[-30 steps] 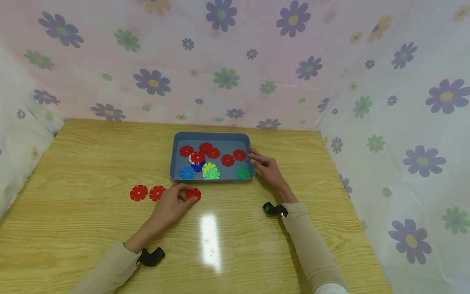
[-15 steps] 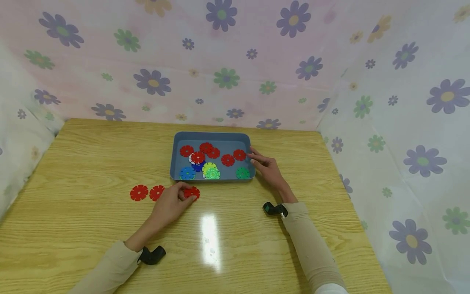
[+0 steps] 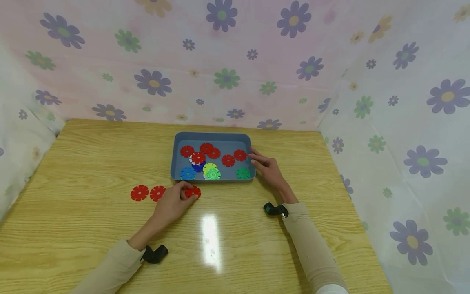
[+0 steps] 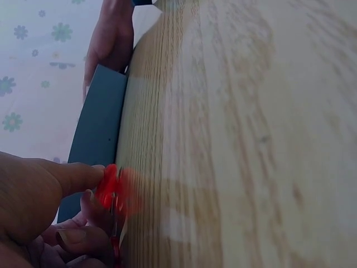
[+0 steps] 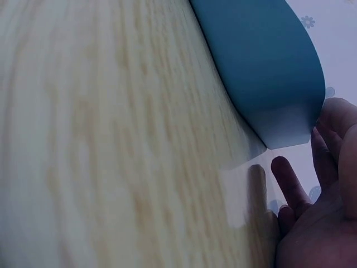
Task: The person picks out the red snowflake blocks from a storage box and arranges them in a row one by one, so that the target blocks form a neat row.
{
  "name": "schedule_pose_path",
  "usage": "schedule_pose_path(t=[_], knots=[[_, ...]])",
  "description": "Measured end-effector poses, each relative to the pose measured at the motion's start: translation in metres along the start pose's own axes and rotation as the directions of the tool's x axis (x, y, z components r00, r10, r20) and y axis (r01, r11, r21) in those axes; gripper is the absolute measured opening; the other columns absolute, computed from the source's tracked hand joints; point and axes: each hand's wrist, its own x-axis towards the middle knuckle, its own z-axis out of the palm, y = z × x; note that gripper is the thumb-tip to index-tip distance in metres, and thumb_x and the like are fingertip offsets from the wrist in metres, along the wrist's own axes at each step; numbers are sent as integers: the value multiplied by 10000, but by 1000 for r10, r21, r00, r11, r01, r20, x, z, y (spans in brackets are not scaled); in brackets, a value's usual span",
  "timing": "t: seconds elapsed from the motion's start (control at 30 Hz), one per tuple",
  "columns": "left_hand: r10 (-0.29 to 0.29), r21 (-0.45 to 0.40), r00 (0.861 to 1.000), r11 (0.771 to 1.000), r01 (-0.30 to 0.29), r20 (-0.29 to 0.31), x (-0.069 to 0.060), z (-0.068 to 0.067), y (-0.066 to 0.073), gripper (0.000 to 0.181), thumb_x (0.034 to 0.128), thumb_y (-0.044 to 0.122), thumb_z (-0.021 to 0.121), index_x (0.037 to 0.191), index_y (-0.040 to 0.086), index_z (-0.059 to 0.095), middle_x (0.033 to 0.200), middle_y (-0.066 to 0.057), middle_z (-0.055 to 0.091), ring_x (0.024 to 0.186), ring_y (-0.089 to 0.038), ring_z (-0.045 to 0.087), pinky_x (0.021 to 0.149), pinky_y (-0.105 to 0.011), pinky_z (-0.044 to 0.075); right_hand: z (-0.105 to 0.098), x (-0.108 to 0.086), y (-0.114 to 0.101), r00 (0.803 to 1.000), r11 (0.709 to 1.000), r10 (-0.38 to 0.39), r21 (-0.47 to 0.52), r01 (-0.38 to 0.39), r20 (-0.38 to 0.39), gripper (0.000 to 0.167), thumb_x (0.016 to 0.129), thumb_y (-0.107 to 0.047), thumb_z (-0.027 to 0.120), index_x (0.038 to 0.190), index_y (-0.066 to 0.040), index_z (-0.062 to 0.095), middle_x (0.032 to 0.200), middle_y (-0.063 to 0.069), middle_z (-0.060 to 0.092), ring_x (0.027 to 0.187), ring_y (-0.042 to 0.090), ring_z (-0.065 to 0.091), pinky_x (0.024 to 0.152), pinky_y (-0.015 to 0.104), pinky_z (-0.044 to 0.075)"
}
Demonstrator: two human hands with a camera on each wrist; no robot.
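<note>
While the left hand pinches a red disc at the tabletop, two laid-out red discs show to its left, so a row seems partly made. The right hand, fingers extended, touches the tray to its left, where at least six more red discs, among other-coloured discs, seem as yet unused.

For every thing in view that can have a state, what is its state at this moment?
Tray, upright on the table, uncovered
Left hand, pinching a disc
Held disc, red, outside the tray
Right hand, fingers loosely extended at the tray's right side
Leftmost disc, flat on the table
Second disc, flat on the table, partly hidden
Tray discs, mixed colours, several overlapping
</note>
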Motion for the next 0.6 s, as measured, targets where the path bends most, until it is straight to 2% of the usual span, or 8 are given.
schedule_pose_path(t=[0.3, 0.6], knots=[[-8, 6, 1000, 1000, 8, 1, -1, -1, 3, 340, 945, 250, 733, 1183, 19, 660, 716, -20, 591, 617, -153, 514, 542, -289, 417, 1, -2, -3, 1000, 1000, 19, -10, -19, 5, 364, 1052, -34, 528, 1372, 139, 546, 1621, 176, 352, 1535, 255, 276, 1073, 178, 428], [1, 16, 1000, 1000, -1, 0, -1, 0, 4, 344, 936, 252, 746, 1171, 16, 663, 698, -19, 587, 604, -150, 513, 534, -287, 420, 0, -2, -2, 1000, 1000, -3, -5, 3, 10, 357, 1050, -5, 513, 1360, 171, 532, 1613, 223, 338, 1536, 281, 264, 1074, 176, 426]])
